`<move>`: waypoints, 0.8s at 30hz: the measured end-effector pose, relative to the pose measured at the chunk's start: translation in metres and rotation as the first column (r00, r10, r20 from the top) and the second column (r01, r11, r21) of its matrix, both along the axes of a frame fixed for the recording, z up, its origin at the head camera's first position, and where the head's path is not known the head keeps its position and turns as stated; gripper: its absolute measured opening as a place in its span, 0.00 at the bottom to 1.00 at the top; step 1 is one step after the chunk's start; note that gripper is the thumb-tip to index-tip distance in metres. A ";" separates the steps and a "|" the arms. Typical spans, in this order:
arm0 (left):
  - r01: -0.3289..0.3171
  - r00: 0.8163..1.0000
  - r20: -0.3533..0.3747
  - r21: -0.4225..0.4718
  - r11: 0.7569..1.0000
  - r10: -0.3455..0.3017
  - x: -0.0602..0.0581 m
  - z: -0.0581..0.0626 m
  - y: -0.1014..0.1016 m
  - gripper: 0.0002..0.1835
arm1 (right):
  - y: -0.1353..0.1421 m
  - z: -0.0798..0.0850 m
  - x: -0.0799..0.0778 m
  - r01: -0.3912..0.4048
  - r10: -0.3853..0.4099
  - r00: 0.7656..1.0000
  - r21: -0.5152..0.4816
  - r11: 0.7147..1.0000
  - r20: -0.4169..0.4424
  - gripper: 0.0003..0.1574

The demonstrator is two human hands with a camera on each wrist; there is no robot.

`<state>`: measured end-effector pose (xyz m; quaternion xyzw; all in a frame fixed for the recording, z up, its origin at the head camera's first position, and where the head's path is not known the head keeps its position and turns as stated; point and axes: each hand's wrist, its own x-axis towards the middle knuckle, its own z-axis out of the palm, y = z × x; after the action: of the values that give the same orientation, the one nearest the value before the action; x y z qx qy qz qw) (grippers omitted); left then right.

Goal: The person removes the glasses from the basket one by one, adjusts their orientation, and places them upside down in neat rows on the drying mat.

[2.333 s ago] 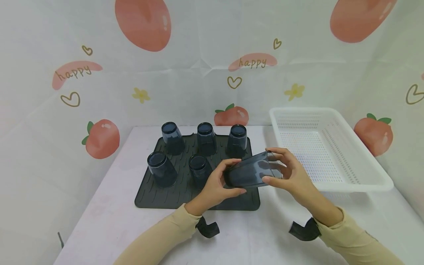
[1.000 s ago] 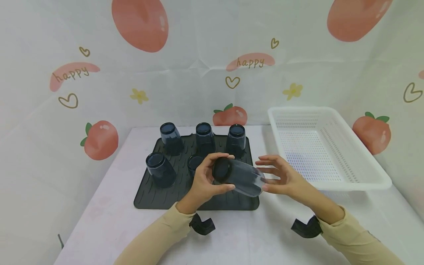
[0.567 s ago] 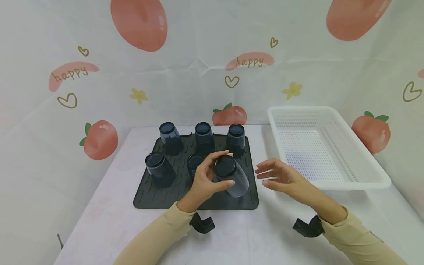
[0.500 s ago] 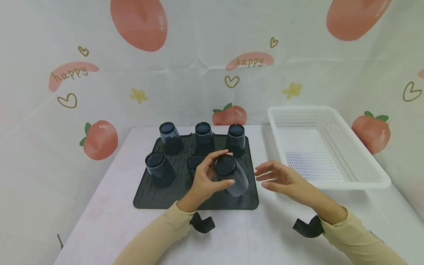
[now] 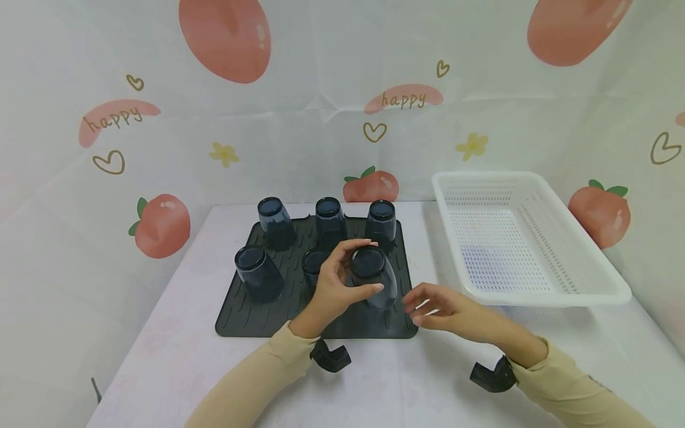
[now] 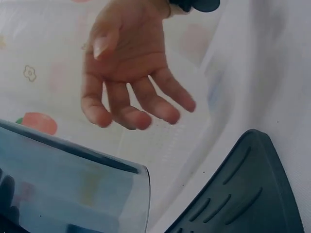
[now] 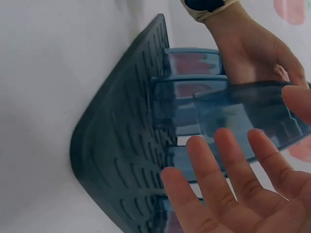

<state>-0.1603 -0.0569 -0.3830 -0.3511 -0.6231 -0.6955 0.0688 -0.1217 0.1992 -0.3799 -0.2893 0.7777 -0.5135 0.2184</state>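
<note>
My left hand (image 5: 333,292) grips a blue-tinted drinking glass (image 5: 384,290) near its dark base. Held base up and slightly tilted, the glass is over the front right part of a black ridged drying mat (image 5: 248,321). In the right wrist view, the glass's mouth is clear of the mat. My right hand (image 5: 449,312) holds nothing; its fingers are spread and loosely bent beside the mat's right edge. From the left wrist, the right palm (image 6: 136,53) shows beyond the glass (image 6: 82,182).
Several matching glasses stand upside down on the mat, among them a front-left glass (image 5: 259,276) and a back-right glass (image 5: 382,226). My left hand partly hides the front-middle glass (image 5: 313,261). A white perforated basket (image 5: 551,299) stands at right on the white table (image 5: 390,386).
Both hands held the glass sideways at first. The right hand has let go and moved lower, while the left has turned the glass base up over the mat.
</note>
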 end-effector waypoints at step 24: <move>-0.060 0.997 0.051 -0.093 0.994 0.065 -0.009 -0.006 0.018 0.36 | -0.007 -0.030 0.008 -0.066 0.057 0.994 0.095 0.993 0.093 0.17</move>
<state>-0.1698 -0.0385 -0.3886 -0.3152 -0.6665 -0.6731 0.0577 -0.1136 0.1925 -0.4104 -0.2785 0.7820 -0.4805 0.2828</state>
